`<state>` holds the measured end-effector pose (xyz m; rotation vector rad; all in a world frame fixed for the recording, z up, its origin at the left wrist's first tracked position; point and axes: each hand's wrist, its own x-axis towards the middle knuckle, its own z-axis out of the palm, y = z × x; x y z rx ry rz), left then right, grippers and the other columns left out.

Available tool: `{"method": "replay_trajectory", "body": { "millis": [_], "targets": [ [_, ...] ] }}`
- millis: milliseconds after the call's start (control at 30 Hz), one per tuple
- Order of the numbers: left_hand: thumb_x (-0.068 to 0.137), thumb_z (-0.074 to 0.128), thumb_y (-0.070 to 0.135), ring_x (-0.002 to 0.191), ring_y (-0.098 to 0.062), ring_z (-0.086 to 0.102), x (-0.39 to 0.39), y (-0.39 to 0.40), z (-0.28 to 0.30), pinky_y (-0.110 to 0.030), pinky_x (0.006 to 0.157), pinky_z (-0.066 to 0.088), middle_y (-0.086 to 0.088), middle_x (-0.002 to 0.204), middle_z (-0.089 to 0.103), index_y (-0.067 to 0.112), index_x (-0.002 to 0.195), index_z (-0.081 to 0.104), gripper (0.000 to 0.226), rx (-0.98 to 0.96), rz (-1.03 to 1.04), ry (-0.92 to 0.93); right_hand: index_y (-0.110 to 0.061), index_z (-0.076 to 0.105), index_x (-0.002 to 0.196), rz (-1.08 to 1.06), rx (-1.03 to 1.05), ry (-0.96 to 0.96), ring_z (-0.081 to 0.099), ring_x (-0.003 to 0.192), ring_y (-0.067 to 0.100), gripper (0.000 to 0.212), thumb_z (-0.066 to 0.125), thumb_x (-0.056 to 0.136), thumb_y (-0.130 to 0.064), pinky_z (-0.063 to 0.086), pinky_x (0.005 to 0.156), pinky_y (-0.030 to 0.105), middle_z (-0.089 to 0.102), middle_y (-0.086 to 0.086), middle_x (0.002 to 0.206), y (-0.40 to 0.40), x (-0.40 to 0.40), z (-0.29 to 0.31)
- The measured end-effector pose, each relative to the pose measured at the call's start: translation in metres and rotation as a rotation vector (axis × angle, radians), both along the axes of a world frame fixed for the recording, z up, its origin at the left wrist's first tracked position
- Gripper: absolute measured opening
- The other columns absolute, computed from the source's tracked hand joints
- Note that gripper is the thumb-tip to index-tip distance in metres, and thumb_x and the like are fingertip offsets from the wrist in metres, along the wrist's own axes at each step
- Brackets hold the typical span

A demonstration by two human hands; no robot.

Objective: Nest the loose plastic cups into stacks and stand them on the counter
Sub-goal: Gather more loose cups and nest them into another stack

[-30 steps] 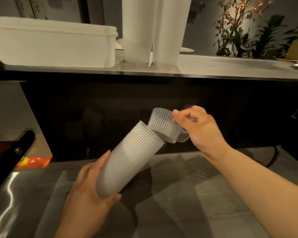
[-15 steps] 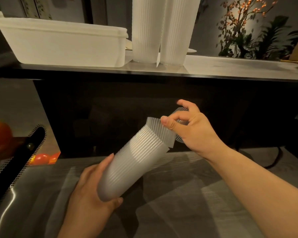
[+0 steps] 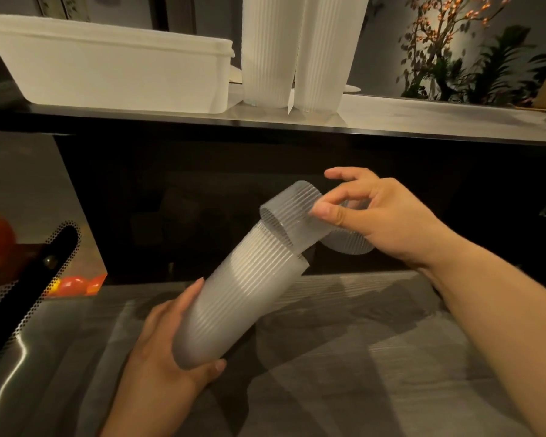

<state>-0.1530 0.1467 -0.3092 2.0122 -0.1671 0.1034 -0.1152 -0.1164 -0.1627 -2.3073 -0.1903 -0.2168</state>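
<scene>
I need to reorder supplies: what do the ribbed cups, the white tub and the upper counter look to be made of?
Held stack of cups: thin translucent plastic, frosted with fine ribbing; light passes through the walls. The tall stacks on the counter look alike. White tub: likely matte opaque plastic with a rolled rim. Counter: smooth, slightly glossy pale top, stone or laminate; cannot tell which.

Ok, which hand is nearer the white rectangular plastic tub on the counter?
Left. The left hand grips the ribbed cup stack below the white rectangular plastic tub; the right hand is further right.
</scene>
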Motion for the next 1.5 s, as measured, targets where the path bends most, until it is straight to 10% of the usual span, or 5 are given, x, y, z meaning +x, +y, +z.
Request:
{"method": "replay_trajectory", "body": {
  "millis": [300, 533, 667, 967, 1500],
  "targets": [
    [0.057, 0.092, 0.008, 0.101, 0.034, 0.030, 0.003, 0.002, -0.001, -0.017, 0.077, 0.034, 0.051, 0.112, 0.030, 0.072, 0.124, 0.030, 0.111, 0.016, 0.003, -0.024, -0.041, 0.073, 0.086, 0.169, -0.293, 0.127, 0.030, 0.130, -0.002, 0.009, 0.066, 0.082, -0.046, 0.032, 0.103, 0.030, 0.032, -0.018, 0.147, -0.005, 0.006, -0.001],
    [0.056, 0.092, 0.007, 0.093, 0.024, 0.037, 0.005, -0.001, -0.005, -0.023, 0.085, 0.033, 0.029, 0.114, 0.038, 0.070, 0.126, 0.030, 0.113, -0.013, 0.039, -0.035, -0.053, 0.065, 0.099, 0.249, -0.395, 0.234, 0.035, 0.126, -0.001, 0.023, 0.055, 0.080, -0.064, 0.033, 0.111, 0.039, 0.031, -0.020, 0.147, 0.009, 0.015, -0.023],
    [0.058, 0.091, 0.005, 0.102, 0.010, 0.037, 0.008, 0.005, -0.005, -0.027, 0.088, 0.034, 0.043, 0.114, 0.037, 0.073, 0.123, 0.030, 0.112, -0.026, 0.046, -0.019, -0.054, 0.055, 0.124, 0.113, -0.229, 0.286, 0.040, 0.121, 0.000, 0.068, 0.080, 0.060, -0.057, 0.034, 0.098, 0.021, 0.040, -0.021, 0.134, -0.006, 0.014, -0.028],
    [0.055, 0.092, 0.005, 0.103, 0.026, 0.037, 0.013, 0.008, -0.006, -0.024, 0.086, 0.033, 0.052, 0.114, 0.032, 0.080, 0.116, 0.031, 0.114, 0.036, 0.008, 0.008, -0.015, 0.070, 0.099, -0.108, 0.842, 0.303, 0.066, 0.103, 0.029, 0.030, 0.052, 0.096, -0.039, 0.058, 0.079, 0.044, 0.073, 0.009, 0.109, -0.027, 0.022, -0.030],
    [0.057, 0.091, 0.005, 0.108, 0.028, 0.036, 0.014, -0.002, -0.015, -0.012, 0.080, 0.037, 0.047, 0.122, 0.034, 0.070, 0.124, 0.038, 0.107, 0.037, -0.069, -0.056, -0.006, 0.072, 0.097, -0.051, 0.679, 0.434, 0.073, 0.095, 0.021, 0.028, 0.057, 0.096, -0.030, 0.059, 0.085, 0.038, 0.075, 0.009, 0.103, 0.018, 0.045, -0.030]
  ]
}}
